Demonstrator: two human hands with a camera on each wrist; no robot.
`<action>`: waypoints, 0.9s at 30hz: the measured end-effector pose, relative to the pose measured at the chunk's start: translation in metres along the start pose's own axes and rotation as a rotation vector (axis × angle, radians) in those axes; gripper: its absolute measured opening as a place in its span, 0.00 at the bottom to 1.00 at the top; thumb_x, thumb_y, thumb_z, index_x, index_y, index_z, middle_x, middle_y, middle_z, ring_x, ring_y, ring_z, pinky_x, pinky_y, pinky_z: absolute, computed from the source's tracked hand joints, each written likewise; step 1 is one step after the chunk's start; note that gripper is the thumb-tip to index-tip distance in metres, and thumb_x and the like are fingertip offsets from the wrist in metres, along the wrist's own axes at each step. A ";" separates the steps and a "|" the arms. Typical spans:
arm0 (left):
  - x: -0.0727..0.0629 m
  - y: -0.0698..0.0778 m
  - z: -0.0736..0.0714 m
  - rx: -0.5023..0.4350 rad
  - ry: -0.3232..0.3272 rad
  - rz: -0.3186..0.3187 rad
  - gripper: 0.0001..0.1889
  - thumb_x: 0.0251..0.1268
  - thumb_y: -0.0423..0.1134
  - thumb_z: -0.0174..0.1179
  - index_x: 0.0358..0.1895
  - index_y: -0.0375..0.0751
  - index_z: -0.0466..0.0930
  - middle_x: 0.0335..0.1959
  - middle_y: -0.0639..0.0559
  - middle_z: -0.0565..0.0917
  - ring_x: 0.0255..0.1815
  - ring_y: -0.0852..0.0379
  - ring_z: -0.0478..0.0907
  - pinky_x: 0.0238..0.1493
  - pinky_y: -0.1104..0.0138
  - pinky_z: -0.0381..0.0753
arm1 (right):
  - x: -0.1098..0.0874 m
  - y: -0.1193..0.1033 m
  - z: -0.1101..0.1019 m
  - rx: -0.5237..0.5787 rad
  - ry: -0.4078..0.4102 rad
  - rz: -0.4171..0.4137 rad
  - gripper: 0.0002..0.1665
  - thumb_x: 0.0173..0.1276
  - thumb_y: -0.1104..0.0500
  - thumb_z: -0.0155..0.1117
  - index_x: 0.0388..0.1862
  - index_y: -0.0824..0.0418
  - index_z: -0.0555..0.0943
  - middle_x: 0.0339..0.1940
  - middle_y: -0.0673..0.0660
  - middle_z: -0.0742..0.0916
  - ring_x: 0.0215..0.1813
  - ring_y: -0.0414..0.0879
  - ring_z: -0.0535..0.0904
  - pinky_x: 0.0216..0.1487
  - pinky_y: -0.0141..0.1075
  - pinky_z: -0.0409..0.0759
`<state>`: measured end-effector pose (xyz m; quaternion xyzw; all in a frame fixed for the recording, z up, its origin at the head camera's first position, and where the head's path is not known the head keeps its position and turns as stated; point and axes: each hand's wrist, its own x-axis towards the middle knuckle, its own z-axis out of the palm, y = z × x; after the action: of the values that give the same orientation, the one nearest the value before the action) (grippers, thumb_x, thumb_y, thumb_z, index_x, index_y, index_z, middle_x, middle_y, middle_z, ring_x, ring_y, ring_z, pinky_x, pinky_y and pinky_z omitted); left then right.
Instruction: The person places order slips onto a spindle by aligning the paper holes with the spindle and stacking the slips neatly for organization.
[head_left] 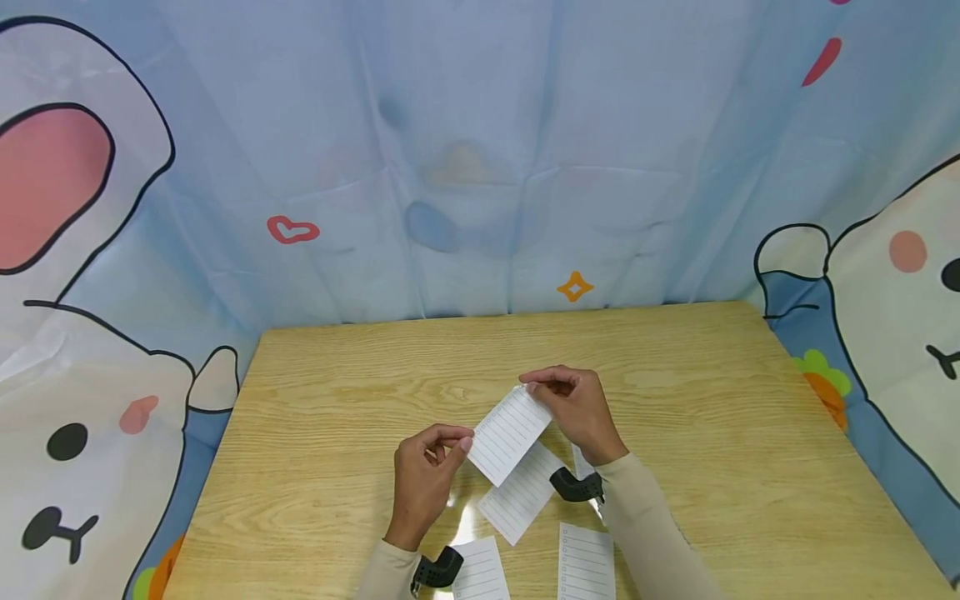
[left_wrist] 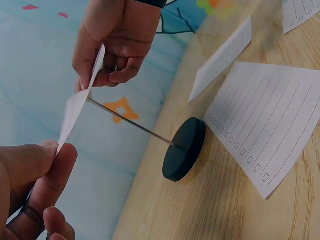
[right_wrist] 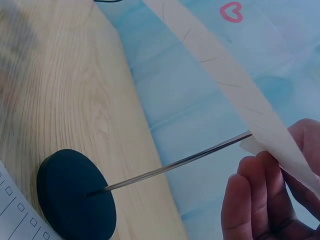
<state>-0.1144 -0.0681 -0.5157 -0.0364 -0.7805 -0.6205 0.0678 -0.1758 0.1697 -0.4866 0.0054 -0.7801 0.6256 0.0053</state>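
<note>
A lined checklist sheet [head_left: 510, 437] is held up over the table between both hands. My left hand [head_left: 426, 475] pinches its left edge between thumb and index finger. At the sheet's upper right, my right hand [head_left: 581, 412] pinches it with thumb and fingers. Behind the sheet, a thin metal rod [left_wrist: 132, 123] rises from a round dark base [left_wrist: 185, 150] on the table. The rod's top end meets the back of the sheet close to the right hand's fingers, and the paper hides the tip. From the head view, this stand is covered by paper.
Another lined sheet [head_left: 521, 496] shows just below the held one. Two more sheets, one left [head_left: 480, 571] and one right [head_left: 587, 562], lie at the near side. The right wrist partly covers a further sheet [head_left: 581, 461]. A printed curtain [head_left: 465, 167] hangs behind the wooden table [head_left: 322, 400].
</note>
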 end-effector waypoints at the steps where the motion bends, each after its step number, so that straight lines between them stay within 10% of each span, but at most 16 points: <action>1: 0.000 0.000 0.000 0.001 -0.001 -0.003 0.04 0.70 0.38 0.72 0.41 0.54 0.93 0.33 0.59 0.91 0.20 0.63 0.66 0.24 0.74 0.65 | 0.000 0.000 0.000 -0.001 -0.002 0.005 0.11 0.75 0.65 0.67 0.51 0.66 0.90 0.52 0.65 0.90 0.40 0.46 0.83 0.39 0.32 0.83; 27: 0.000 -0.013 0.000 0.055 -0.043 -0.050 0.05 0.71 0.43 0.72 0.42 0.48 0.93 0.32 0.58 0.90 0.23 0.65 0.68 0.25 0.75 0.65 | 0.001 0.021 -0.006 0.019 -0.057 0.043 0.09 0.74 0.63 0.71 0.50 0.63 0.89 0.46 0.65 0.89 0.42 0.47 0.84 0.44 0.32 0.84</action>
<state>-0.1157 -0.0712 -0.5279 -0.0285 -0.7992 -0.5992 0.0365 -0.1768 0.1805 -0.5059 0.0064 -0.7740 0.6325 -0.0302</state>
